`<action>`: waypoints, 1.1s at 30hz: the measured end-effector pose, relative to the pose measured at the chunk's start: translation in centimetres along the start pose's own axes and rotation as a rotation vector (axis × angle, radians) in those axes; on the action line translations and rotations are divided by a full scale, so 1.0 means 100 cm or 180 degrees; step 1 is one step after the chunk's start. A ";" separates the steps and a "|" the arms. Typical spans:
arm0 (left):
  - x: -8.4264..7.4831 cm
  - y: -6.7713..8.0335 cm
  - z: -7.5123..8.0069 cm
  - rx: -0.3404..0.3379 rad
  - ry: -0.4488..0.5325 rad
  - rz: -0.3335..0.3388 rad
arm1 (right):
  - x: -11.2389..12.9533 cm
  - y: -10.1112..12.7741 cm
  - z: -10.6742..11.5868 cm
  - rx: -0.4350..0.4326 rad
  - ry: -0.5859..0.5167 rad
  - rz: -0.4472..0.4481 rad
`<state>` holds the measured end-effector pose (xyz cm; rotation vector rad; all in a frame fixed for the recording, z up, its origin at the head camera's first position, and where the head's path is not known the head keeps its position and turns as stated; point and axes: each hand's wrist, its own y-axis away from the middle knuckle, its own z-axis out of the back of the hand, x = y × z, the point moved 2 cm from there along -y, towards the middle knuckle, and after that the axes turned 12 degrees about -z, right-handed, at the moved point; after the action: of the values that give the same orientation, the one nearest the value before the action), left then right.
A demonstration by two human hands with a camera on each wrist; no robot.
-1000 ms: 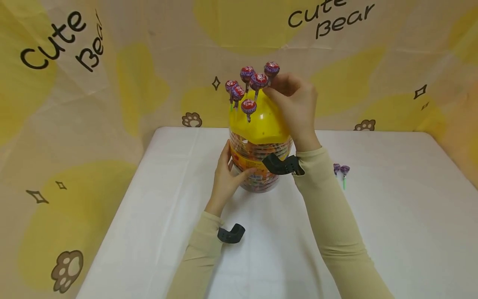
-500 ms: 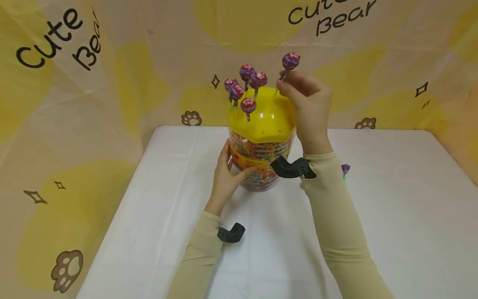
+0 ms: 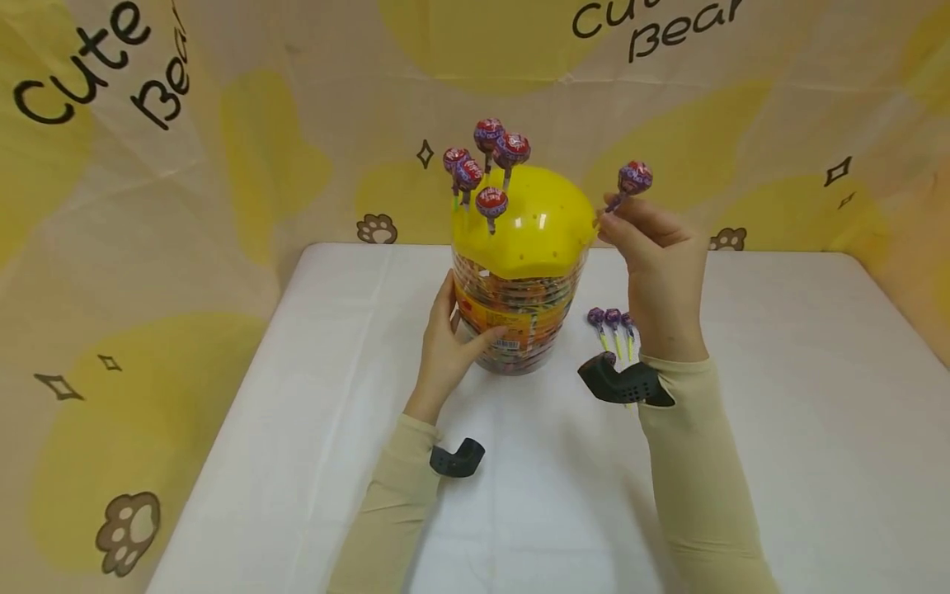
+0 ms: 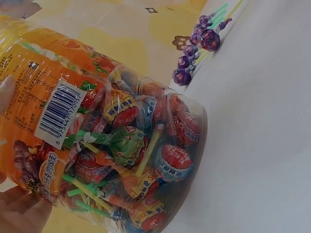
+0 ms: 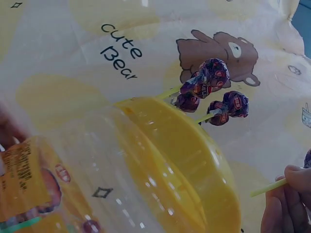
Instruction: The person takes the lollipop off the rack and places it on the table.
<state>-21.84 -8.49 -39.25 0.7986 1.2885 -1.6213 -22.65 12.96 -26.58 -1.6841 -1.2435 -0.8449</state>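
Observation:
A clear plastic jar [image 3: 534,330] of wrapped lollipops with an orange label stands on the table, its domed yellow lid [image 3: 545,219] dotted with small holes. My left hand [image 3: 443,355] grips the jar's left side, thumb across the label. Several purple-and-red lollipops [image 3: 512,150] stand upright in the left part of the lid. To the right of the lid, my right hand [image 3: 664,280] pinches another lollipop [image 3: 635,177] by its stick, head up. In the right wrist view the bare yellow-green stick end [image 5: 266,188] points toward the lid [image 5: 216,155], apart from it.
Several loose purple lollipops [image 3: 612,318] lie on the white table [image 3: 801,388] to the right of the jar, partly hidden by the right wrist's black camera mount [image 3: 623,384]. A yellow patterned cloth [image 3: 312,165] hangs behind the table.
My right hand, pinching the lollipop, has moved from the lid's top to the right and lower. More loose lollipops now show beside the jar. My left hand keeps its hold.

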 end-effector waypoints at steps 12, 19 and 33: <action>0.002 -0.001 -0.002 0.0026 -0.0010 -0.0105 | -0.022 0.021 0.039 -0.0011 0.0359 -0.0186; 0.001 -0.003 0.000 0.0031 -0.0022 -0.0144 | -0.037 0.025 0.073 0.0110 0.0691 -0.0655; 0.000 -0.002 0.001 0.0029 0.0022 -0.0006 | -0.071 0.039 0.146 0.0652 0.3135 -0.1817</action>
<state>-22.01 -8.53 -39.15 0.8095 1.2877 -1.6283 -20.37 23.08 -39.69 -0.5448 -1.0177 -1.5632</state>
